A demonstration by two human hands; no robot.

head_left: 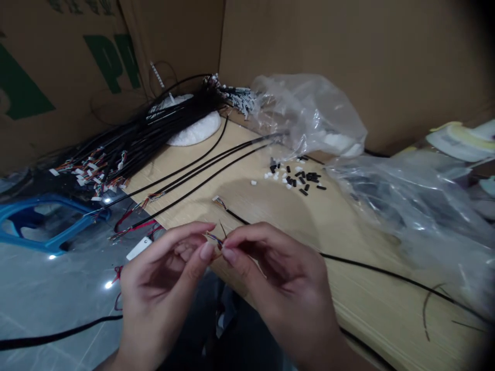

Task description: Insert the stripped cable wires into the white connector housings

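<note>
Near the table's front edge, my left hand [166,288] and my right hand [290,283] meet almost fingertip to fingertip. Thin coloured wires [214,237] run between them, pinched by thumb and forefinger on each side. One dark strand [223,230] sticks up from the right fingertips. Whether a small connector is hidden in the left fingers, I cannot tell. Just beyond the hands lies a black cable [371,267] with a white plug [218,200] on its end; it passes behind my right hand.
Black cables [174,118] with white plugs lie bundled at the back left, partly on a white round pad [197,131]. Black and white small pieces [303,179] are scattered mid-table. Plastic bags [309,113] stand behind them. A blue plastic frame [50,219] is at left; cardboard walls [348,67] surround the table.
</note>
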